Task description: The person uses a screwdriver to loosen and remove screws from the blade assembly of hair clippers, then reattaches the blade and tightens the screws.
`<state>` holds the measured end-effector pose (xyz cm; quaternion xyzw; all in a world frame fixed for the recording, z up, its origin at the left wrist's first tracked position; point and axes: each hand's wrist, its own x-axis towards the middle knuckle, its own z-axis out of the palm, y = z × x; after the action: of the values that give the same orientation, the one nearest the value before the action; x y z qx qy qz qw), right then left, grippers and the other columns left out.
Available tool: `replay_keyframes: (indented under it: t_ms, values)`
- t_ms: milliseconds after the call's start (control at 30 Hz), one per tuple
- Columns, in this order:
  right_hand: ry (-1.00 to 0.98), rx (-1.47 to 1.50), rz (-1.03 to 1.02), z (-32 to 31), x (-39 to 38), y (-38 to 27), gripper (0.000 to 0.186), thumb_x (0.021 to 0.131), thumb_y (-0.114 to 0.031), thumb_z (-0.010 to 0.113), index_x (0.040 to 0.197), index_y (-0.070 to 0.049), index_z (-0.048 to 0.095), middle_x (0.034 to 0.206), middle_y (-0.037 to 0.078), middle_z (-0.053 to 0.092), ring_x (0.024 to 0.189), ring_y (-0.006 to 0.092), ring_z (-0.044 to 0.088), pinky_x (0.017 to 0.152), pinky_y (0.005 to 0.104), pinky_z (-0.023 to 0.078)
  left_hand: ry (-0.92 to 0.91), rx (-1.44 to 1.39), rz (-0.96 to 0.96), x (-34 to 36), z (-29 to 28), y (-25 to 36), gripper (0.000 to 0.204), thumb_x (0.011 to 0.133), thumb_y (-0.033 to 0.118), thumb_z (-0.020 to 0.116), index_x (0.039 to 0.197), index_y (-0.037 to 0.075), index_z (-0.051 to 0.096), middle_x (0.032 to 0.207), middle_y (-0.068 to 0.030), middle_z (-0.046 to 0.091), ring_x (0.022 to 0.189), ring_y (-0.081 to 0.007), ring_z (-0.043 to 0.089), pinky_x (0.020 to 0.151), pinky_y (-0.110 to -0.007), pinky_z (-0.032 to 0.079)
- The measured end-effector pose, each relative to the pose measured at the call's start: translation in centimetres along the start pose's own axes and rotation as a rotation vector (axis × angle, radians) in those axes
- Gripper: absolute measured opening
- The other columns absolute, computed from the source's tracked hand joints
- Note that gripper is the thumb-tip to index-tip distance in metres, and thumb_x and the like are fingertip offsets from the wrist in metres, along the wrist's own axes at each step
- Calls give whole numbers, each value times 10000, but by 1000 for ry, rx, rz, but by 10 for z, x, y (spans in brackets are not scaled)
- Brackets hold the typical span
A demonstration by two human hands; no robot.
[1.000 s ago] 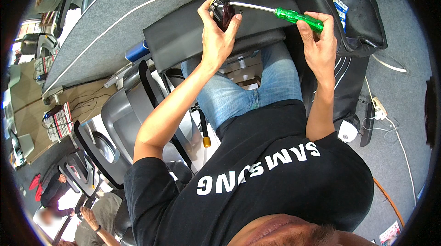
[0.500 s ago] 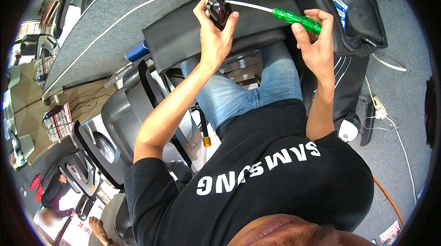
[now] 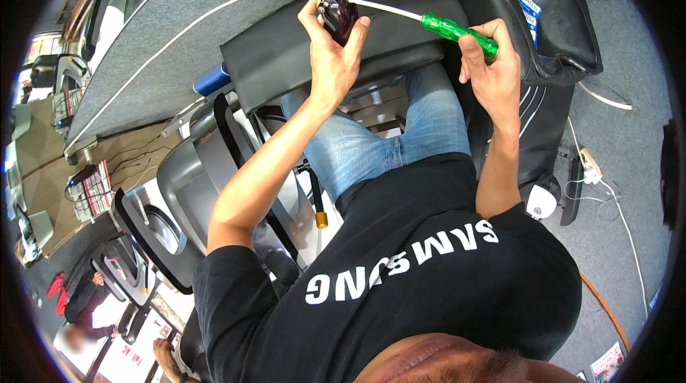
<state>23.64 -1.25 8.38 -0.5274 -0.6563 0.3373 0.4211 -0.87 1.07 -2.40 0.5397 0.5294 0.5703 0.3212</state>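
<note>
Over the black padded surface, my left hand (image 3: 334,61) is closed round a dark maroon hair clipper (image 3: 340,18), its metal blade end pointing up and away from me. The thumb lies along the right side of the clipper. In my right hand (image 3: 494,72) is a screwdriver (image 3: 457,30) with a see-through green handle, gripped near its butt end. Its long pale shaft slants leftward, and the tip meets the right side of the clipper near the blade end. What exactly the tip rests on is too small to tell.
The black padded surface (image 3: 286,54) lies across my knees. A black bag-like cushion (image 3: 572,33) with a white cable sits at right. A blue roll-shaped object (image 3: 212,80) lies at its left edge. Grey chairs (image 3: 204,168) stand at left; another person's hand (image 3: 166,358) shows lower left.
My right fingers have shifted round the screwdriver handle, and the screwdriver has moved slightly left. My left hand holds the clipper nearly still. The other person's hand at lower left has moved.
</note>
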Motion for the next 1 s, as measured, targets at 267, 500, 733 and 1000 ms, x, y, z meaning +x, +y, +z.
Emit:
replay_keyframes:
  t_ms: [267, 500, 733, 1000]
  values:
    - [-90, -24, 56, -2, -1, 2, 466, 999, -366, 785, 1185, -17, 537, 794, 36, 657, 643, 64, 585, 570, 235, 468, 15, 4, -7, 1, -1, -2, 699, 996, 209, 788, 1451, 67, 277, 904, -64, 622, 705, -117, 623, 589, -266, 516]
    - [101, 20, -144, 11, 0, 11, 494, 1006, -372, 776, 1219, -12, 513, 795, 30, 635, 590, 67, 565, 530, 237, 450, -4, -27, -11, -1, 1, 4, 699, 997, 210, 788, 1451, 71, 276, 930, -66, 613, 715, -121, 612, 605, -276, 520]
    - [68, 49, -52, 5, -1, 4, 491, 1005, -411, 766, 1184, -17, 533, 787, 27, 636, 645, 59, 582, 559, 230, 457, -1, -17, -8, -1, 2, 2, 681, 1006, 206, 776, 1448, 81, 274, 945, -73, 607, 725, -126, 620, 614, -279, 528]
    - [12, -137, -17, -3, 2, 8, 488, 1006, -429, 760, 1161, -17, 549, 813, 41, 650, 666, 66, 589, 600, 245, 469, -6, -30, 23, 0, 1, -7, 689, 1012, 212, 768, 1458, 88, 257, 1007, -93, 596, 733, -136, 633, 620, -289, 546]
